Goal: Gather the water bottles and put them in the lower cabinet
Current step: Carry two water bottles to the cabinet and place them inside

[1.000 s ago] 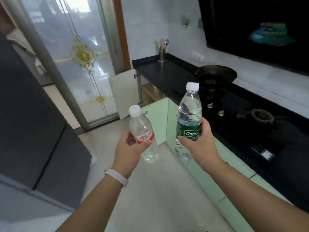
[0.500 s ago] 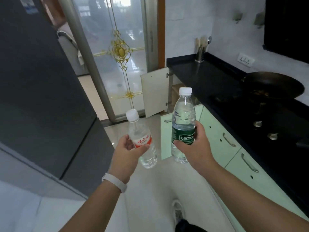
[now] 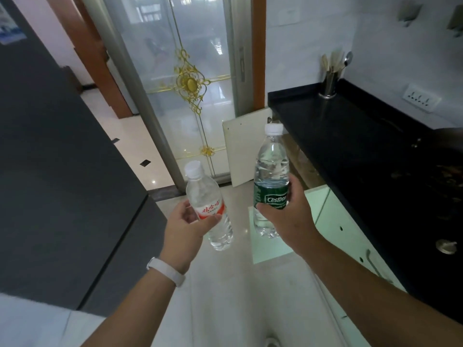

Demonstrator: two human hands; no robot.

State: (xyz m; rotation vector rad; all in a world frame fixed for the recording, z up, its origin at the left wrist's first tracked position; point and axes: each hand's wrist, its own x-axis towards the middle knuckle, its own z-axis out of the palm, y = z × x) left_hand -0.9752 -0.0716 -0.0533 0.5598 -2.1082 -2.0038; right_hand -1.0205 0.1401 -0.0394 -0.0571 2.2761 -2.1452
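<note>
Two bottles held over floor, side by side, apart. Red-label bottle (image 3: 209,206): cap up, long axis tilted, top leaning left. Left hand (image 3: 185,229) curled round label, thumb across front. Green-label bottle (image 3: 271,181): near upright, cap on top. Right hand (image 3: 288,216) wrapped round green band. Black countertop (image 3: 350,136) to right; white cabinet door (image 3: 246,149) hanging open beyond bottles.

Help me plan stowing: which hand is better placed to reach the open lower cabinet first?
Probably the right hand: its green-label bottle is toward the counter, nearer the open cabinet than the left hand.
</note>
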